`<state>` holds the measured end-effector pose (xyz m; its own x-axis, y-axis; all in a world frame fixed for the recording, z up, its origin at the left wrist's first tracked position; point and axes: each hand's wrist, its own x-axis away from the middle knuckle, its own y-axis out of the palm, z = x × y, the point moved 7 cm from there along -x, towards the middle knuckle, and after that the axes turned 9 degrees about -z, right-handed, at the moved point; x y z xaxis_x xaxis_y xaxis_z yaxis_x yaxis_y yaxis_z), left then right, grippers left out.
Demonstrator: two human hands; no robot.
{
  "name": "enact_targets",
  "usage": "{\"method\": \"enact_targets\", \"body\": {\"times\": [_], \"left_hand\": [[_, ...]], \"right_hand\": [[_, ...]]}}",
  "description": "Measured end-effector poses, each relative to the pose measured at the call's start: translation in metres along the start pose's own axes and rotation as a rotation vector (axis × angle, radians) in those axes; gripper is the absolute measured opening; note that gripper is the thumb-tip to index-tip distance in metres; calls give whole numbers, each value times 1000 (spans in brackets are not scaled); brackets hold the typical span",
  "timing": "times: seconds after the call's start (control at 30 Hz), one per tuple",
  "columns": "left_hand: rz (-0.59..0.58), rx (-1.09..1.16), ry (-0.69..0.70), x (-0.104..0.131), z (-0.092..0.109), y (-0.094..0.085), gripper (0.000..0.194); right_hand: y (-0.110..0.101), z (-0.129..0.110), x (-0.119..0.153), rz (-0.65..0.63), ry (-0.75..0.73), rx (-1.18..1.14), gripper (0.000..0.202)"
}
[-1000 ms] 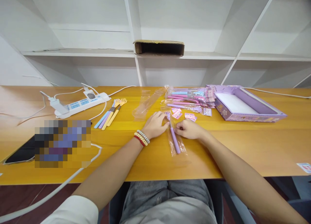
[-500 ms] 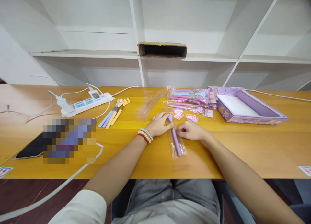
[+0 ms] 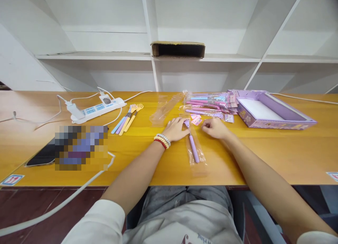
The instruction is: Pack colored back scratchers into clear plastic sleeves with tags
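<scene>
A purple back scratcher lies inside a clear plastic bag, handle toward me. Beside its clawed head rests my left hand, palm down with fingers stretched out and the thumb near the scratcher's neck. My right hand is on the table right of the bag, its fingers curled together; whatever they pinch is hidden. Small pink cards lie between the two hands, just beyond the scratcher's head.
Bagged back scratchers are piled at the back, next to a purple box. Empty clear bags lie left of them. Several loose back scratchers, a power strip and a phone are on the left.
My right hand has moved away from the scratcher, right and forward, onto the spot where other pink cards were showing. My left hand stays by the scratcher's head. The view has shifted slightly.
</scene>
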<state>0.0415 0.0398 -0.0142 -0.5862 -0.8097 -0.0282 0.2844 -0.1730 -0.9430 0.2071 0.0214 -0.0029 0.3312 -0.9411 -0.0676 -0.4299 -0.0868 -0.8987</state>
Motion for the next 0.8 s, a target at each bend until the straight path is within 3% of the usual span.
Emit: {"method": "enact_targets", "body": {"times": [0.1,0.27,0.43,0.8], "left_hand": [[5,-7,-8,0,-2,-1,63],[-4,-35,-25,-1,-5,0,66],[-13,-68,-49,-1,-7,1,59],[8,-12,-61,-1,-9,-1,51]], "right_hand": [[-22,42,4,127,257,69,23],[-30,87,12,36,465,36,52],[-18,95,9,-52,488,-21,47],[-9,98,3,-9,498,-125,21]]}}
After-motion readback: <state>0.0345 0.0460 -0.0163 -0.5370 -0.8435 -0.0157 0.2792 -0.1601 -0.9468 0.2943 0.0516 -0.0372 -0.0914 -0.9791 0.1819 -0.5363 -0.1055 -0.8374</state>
